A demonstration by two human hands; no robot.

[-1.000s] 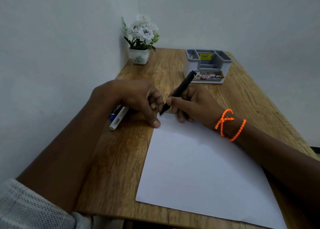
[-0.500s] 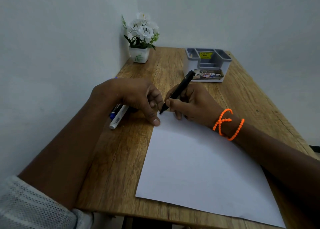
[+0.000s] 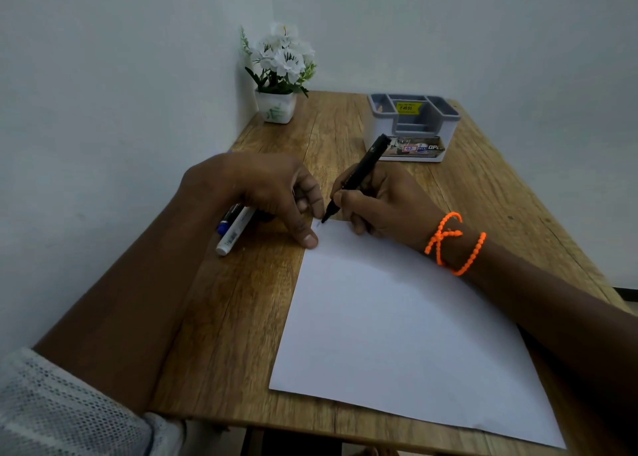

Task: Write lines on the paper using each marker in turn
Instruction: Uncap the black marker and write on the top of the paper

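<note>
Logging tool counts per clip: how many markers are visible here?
3: a black marker in the right hand; a white marker and a blue-capped marker under the left hand. More may be hidden.

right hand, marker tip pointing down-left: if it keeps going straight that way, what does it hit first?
The paper: the black marker in the right hand has its tip at the sheet's far left corner. Just beyond is the left hand thumb; the gap is unclear.

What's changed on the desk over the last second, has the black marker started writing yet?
Little has moved. The right hand still grips the black marker, its tip staying at the paper's top left corner; a faint short mark now seems to show there, though it is too small to be sure. The left hand still pins that corner with its thumb. The spare markers, organizer and flower pot are unmoved.
</note>
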